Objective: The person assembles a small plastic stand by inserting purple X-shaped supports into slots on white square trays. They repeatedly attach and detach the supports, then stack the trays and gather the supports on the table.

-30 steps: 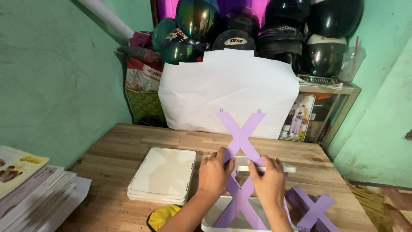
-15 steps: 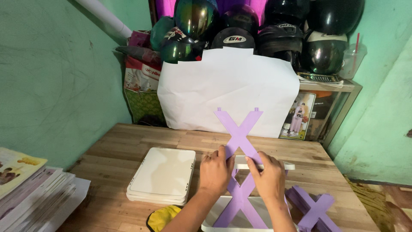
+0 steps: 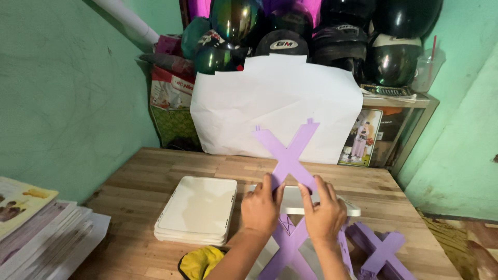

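Out past the fingertips a big white paper sheet stood against the wall, blocking the lower half of a heap of dark helmets. To the left of the hands a stack of white square panels lay flat on the wooden counter, and near the left forearm sat a crumpled yellow cloth. Further left, a pile of printed booklets. Right of the hands, spare purple cross pieces lay on the counter, just beside the right wrist.

Both hands were at the middle of it all. The left hand had its fingers curled over the upper edge of a white panel held level, thumb up against the purple X-shaped brace. The right hand was pressed on the same spot, fingers spread loosely and touching the brace's crossing. That brace rose upright and slightly tilted above the hands, a second purple X standing directly beneath them.
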